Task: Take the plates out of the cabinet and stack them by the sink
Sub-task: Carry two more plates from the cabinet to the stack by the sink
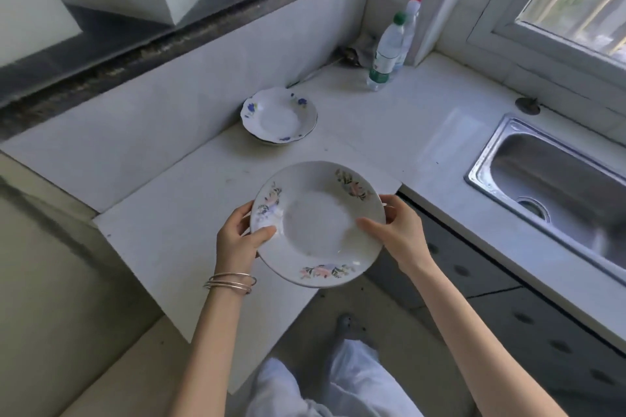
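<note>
I hold a white plate with pink flower prints (318, 223) level above the front edge of the white counter (389, 118). My left hand (240, 237) grips its left rim, thumb on top. My right hand (394, 230) grips its right rim, thumb on top too. Farther back on the counter, near the wall, sits a small stack of white plates with blue flowers (279, 117). The steel sink (555, 186) lies to the right.
Two plastic bottles (389, 47) stand in the back corner next to a crumpled cloth. A window is at the upper right, a dark ledge runs along the upper left. My legs and the tiled floor show below.
</note>
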### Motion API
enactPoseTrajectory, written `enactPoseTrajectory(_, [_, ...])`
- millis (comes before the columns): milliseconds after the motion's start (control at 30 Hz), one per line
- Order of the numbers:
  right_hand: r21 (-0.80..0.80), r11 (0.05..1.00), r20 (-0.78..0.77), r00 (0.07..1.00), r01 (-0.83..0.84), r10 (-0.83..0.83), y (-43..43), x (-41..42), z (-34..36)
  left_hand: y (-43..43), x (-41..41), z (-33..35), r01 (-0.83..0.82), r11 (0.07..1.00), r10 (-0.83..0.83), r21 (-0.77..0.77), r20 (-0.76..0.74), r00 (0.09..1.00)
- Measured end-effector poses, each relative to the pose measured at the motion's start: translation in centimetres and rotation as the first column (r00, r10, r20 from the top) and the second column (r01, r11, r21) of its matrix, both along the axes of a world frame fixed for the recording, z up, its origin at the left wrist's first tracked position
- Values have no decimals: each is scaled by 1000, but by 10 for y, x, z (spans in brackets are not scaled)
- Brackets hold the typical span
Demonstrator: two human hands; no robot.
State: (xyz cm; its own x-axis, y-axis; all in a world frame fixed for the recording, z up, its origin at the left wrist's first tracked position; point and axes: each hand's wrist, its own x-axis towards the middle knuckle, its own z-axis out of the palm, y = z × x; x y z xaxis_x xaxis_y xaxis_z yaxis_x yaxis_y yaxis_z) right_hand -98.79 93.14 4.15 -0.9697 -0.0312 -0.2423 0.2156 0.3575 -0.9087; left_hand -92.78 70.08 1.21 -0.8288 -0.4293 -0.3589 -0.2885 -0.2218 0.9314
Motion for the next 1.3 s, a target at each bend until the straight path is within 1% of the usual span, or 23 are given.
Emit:
enactPoseTrajectory(100, [-13, 998, 9, 998, -67, 67, 5, -43, 2, 11, -28, 1, -78, 997, 78, 12, 21, 997])
enactPoseTrajectory(200, [-59, 989, 38, 989, -137, 139, 9, -84, 1, 20, -57, 3, -168, 986, 167, 25, 11, 986])
enactPoseTrajectory(300, [-62, 973, 34, 974, -223, 226, 9, -119, 0, 23, -80, 1, -243, 969, 243, 34, 13, 970])
enactPoseTrajectory(400, [-70, 960, 32, 962, -270, 272, 3, -149, 0, 23, -100, 0, -279, 960, 279, 9, 42, 959])
enactPoseTrajectory(500, [-88, 949, 43, 951, -303, 307, -8, -178, -4, 17, -122, -3, -309, 951, 309, 4, 39, 950])
enactPoseTrajectory(600, [-73, 946, 62, 946, -315, 319, -23, -204, -15, 4, -145, -11, -304, 952, 305, -15, 35, 952])
enactPoseTrajectory(1000, [-3, 957, 93, 953, -291, 290, -88, -284, -57, -54, -217, -44, -241, 963, 257, -118, 137, 957])
enactPoseTrajectory(1167, [33, 958, 121, 953, -284, 278, -102, -306, -72, -67, -236, -53, -238, 966, 252, -99, 163, 954])
enactPoseTrajectory(1300, [26, 960, 139, 952, -280, 274, -109, -316, -81, -76, -247, -57, -234, 966, 250, -108, 170, 953])
